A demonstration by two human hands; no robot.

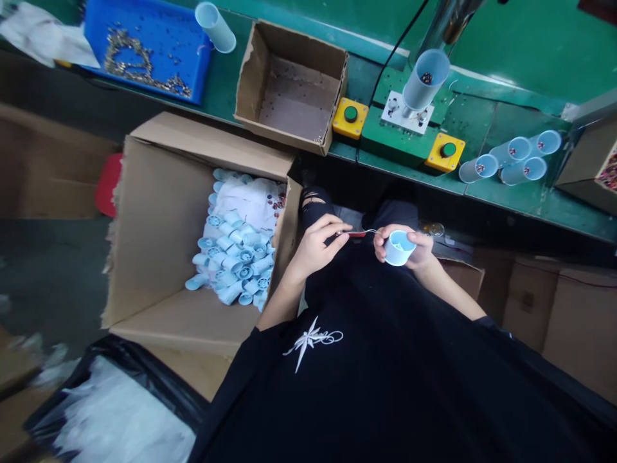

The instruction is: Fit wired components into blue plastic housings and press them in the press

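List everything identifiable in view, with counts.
Bench: 1, green, top
Tray: 1, blue, bench left
Metal bits: many, metallic, tray
Crumpled sheet: 1, white, beside tray
Press: 1, green-silver, bench
Button boxes: 2, yellow, flanking press
Cups: 7, light-blue, six along bench, one held
Small box: 1, brown, left of press
Large carton: 1, brown, left
Tubes: many, light-blue, inside large carton
Boxes: several, brown, edges
Bag: 1, black, lower left
Strand: 1, whitish, beside held cup
Shirt: 1, black, worn
Left hand: 1, bare, pinching strand
Right hand: 1, bare, holding cup

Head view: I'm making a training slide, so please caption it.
A thin strand runs from left hand to right hand, which holds a light-blue cylinder.
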